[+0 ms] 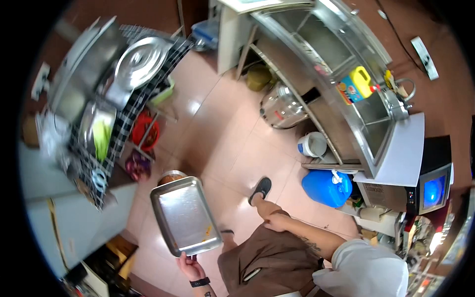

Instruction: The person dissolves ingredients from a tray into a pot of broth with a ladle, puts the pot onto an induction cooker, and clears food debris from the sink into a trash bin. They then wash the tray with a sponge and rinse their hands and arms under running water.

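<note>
My left hand (pixel 192 268) grips the near short edge of a shallow rectangular metal tray (pixel 182 213), with the fingers under the rim. A few orange-yellow scraps (pixel 208 231) lie in the tray's near right corner. Just beyond its far edge, a round bowl with brown contents (pixel 171 176) is partly hidden by the tray. Hanging by my knee in front of the brown apron (pixel 269 252), my right hand (pixel 277 221) shows no object; its fingers are too unclear to make out.
To the left, a rack with checked cloth (pixel 133 101) holds metal lids and a tray of green vegetables (pixel 102 136); a red basin (pixel 145 131) sits below. On the right are a steel sink (pixel 368 143), a yellow jug (pixel 357 85), a blue canister (pixel 326 188) and a metal pot (pixel 283 106).
</note>
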### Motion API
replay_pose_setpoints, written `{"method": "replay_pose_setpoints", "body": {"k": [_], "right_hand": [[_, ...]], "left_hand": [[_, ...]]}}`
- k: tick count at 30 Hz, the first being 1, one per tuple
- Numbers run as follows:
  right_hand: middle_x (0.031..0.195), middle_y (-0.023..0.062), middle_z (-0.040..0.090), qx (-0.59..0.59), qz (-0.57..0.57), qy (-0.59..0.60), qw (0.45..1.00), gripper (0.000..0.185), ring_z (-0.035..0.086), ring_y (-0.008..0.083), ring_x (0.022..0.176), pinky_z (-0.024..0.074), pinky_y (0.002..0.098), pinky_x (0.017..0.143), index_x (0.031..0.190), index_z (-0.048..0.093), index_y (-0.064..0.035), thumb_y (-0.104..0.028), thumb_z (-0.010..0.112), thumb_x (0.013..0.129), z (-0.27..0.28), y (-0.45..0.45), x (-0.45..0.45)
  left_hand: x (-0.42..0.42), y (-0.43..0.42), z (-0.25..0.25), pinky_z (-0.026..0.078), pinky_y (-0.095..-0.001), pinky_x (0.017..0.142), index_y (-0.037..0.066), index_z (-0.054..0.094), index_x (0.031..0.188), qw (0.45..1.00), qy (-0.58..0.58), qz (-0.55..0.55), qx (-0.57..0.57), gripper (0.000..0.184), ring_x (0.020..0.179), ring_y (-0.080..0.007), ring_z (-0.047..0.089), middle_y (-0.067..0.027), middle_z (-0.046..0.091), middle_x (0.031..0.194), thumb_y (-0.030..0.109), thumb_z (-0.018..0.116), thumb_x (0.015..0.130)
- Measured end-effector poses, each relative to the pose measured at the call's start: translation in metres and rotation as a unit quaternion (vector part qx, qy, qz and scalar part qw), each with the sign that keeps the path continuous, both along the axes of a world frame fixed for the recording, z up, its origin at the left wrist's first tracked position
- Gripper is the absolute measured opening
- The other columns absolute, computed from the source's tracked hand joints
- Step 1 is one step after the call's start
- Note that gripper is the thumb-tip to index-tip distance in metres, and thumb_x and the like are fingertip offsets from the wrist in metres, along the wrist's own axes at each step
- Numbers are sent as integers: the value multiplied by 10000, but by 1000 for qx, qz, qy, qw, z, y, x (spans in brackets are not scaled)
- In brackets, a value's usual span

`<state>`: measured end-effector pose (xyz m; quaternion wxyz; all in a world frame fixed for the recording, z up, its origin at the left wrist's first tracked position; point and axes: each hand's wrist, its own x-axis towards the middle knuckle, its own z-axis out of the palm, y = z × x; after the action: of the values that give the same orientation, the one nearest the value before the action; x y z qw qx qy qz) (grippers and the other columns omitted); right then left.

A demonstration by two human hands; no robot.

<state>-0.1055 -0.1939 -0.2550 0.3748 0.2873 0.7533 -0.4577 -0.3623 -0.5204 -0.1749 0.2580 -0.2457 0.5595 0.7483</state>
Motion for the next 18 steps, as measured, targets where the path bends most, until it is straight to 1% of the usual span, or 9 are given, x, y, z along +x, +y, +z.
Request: {"method": "replay_pose_setpoints", "body": {"k": [2, 3, 5, 6, 8, 10, 13, 16, 18], "right_hand": [[1085, 215, 683, 56, -39, 3, 998, 462, 644, 385, 1017, 502, 438, 920, 1237, 628, -71, -369, 579, 887, 24, 47, 44], [1071, 216, 688, 62, -68, 16, 996, 464, 651, 383, 1003, 507, 435, 918, 1229, 631, -64, -371, 580, 884, 35, 77, 63], [1046, 213, 694, 94, -115, 32, 988, 455, 661, 375, 978, 517, 433, 898, 1214, 639, -58, -363, 586, 881, 64, 138, 93], [1035, 210, 697, 122, -138, 32, 982, 443, 664, 367, 967, 522, 434, 879, 1209, 644, -58, -352, 589, 881, 83, 166, 103], [1011, 200, 701, 127, -223, 21, 966, 433, 667, 359, 942, 527, 428, 851, 1214, 642, -59, -339, 594, 887, 113, 217, 121], [987, 188, 706, 145, -289, 27, 946, 422, 670, 350, 916, 530, 419, 828, 1217, 640, -59, -324, 601, 890, 134, 260, 134], [962, 171, 711, 168, -371, 50, 912, 407, 676, 336, 881, 531, 401, 811, 1212, 637, -56, -310, 616, 895, 158, 287, 142], [959, 168, 711, 158, -427, 36, 890, 400, 678, 332, 872, 532, 399, 814, 1206, 640, -61, -309, 620, 893, 173, 304, 140], [958, 163, 712, 193, -457, 46, 867, 388, 681, 328, 867, 535, 399, 807, 1200, 643, -77, -319, 614, 899, 169, 312, 142]], "left_hand": [[3, 110, 43, 508, -254, 656, 90, 546, 988, 999, -6, 31, -29, 98, 642, -71, 541, 1, 613, 825, 89, 587, 899], [1, 139, 43, 507, -252, 648, 92, 545, 988, 999, -3, -25, 19, 95, 654, -70, 557, -12, 632, 845, 82, 583, 902], [6, 212, 64, 530, -346, 848, 78, 580, 922, 991, 9, -109, 71, 72, 974, -179, 643, -53, 665, 996, 146, 568, 941], [10, 276, 89, 533, -356, 854, 72, 581, 962, 993, 14, -105, 57, 76, 986, -190, 641, -59, 660, 1017, 143, 563, 944], [5, 355, 96, 535, -378, 864, 64, 564, 1060, 981, 33, -166, 96, 134, 1012, -210, 635, -72, 650, 1052, 126, 568, 941], [0, 436, 121, 530, -313, 760, 91, 544, 1156, 972, 34, -206, 109, 245, 894, -159, 626, -33, 614, 970, 73, 590, 916], [-14, 542, 140, 483, -232, 617, 74, 544, 1108, 943, 92, -285, 145, 217, 743, -72, 539, -1, 563, 886, 12, 588, 904], [-17, 651, 163, 503, -240, 630, 56, 562, 1064, 900, 145, -394, 113, 177, 794, -84, 559, -12, 585, 939, 20, 608, 897], [-11, 723, 160, 521, -256, 659, 49, 574, 1073, 870, 148, -458, 105, 193, 823, -99, 575, -19, 593, 961, 34, 629, 889]]}}
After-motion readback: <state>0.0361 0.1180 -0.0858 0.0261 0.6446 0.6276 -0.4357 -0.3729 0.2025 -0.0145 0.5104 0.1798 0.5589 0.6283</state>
